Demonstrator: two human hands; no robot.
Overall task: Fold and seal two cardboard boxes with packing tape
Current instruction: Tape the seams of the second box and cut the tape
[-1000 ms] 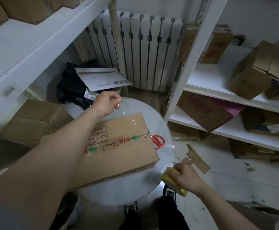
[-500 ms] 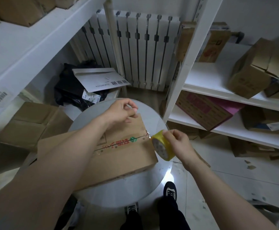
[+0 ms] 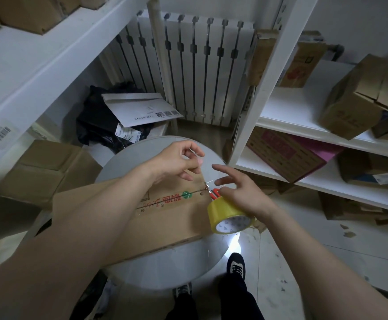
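A closed cardboard box (image 3: pixel 165 218) with red print lies flat on the round white table (image 3: pixel 165 269). Over the box's far right corner, my left hand (image 3: pixel 179 162) pinches the free end of a clear tape strip. At the box's right end, my right hand (image 3: pixel 239 192) holds the yellow tape roll (image 3: pixel 227 215) under its palm, with the index and middle fingers stretched toward the left hand. The thin strip between the hands is hard to see. Red-handled scissors (image 3: pixel 216 194) lie by the box's right end, mostly hidden by my right hand.
White shelving (image 3: pixel 303 116) at the right holds several cardboard boxes, and a shelf post (image 3: pixel 264 88) stands just beyond the table. A brown box (image 3: pixel 47 167) sits on the floor at left, with a white mailer (image 3: pixel 139 109) behind. Cardboard scraps litter the floor at right. My feet are under the table's near edge.
My right hand has brought the tape roll up from below the table edge to the box's right end and spread its fingers. My left hand has shifted right, still pinching the tape.
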